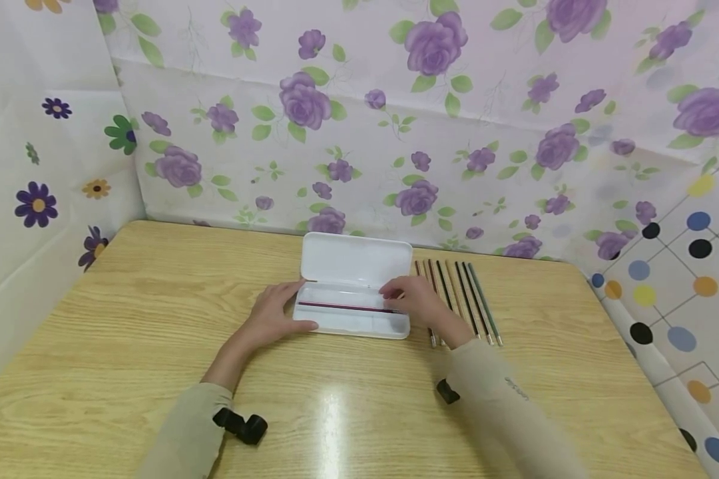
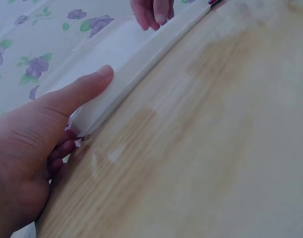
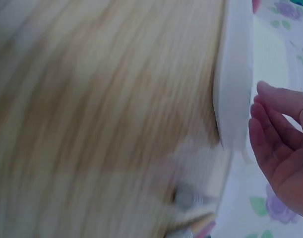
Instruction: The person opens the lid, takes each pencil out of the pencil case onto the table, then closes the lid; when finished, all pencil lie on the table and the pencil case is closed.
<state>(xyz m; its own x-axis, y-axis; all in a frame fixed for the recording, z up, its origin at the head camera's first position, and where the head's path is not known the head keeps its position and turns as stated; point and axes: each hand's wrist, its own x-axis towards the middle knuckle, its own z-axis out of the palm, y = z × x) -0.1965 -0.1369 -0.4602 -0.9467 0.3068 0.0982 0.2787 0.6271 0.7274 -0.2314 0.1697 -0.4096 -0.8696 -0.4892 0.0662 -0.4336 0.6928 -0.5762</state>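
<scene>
A white pencil case [image 1: 350, 324] lies on the table with its lid [image 1: 356, 258] raised at the back. Inside it, one dark red pencil [image 1: 341, 306] runs lengthwise. My left hand [image 1: 271, 315] grips the case's left end; in the left wrist view its thumb [image 2: 94, 85] lies on the front rim and the other fingers bend round the end. Over the right part of the case is my right hand [image 1: 418, 299], fingers loosely bent near the pencil's right end. In the right wrist view the right hand [image 3: 285, 134] shows nothing between thumb and fingers.
Several pencils [image 1: 482, 299] lie side by side on the wooden table [image 1: 156, 299], just right of the case and partly under my right forearm. A flowered sheet [image 1: 359, 133] hangs behind the table's back edge. Patterned sheets also stand at both sides.
</scene>
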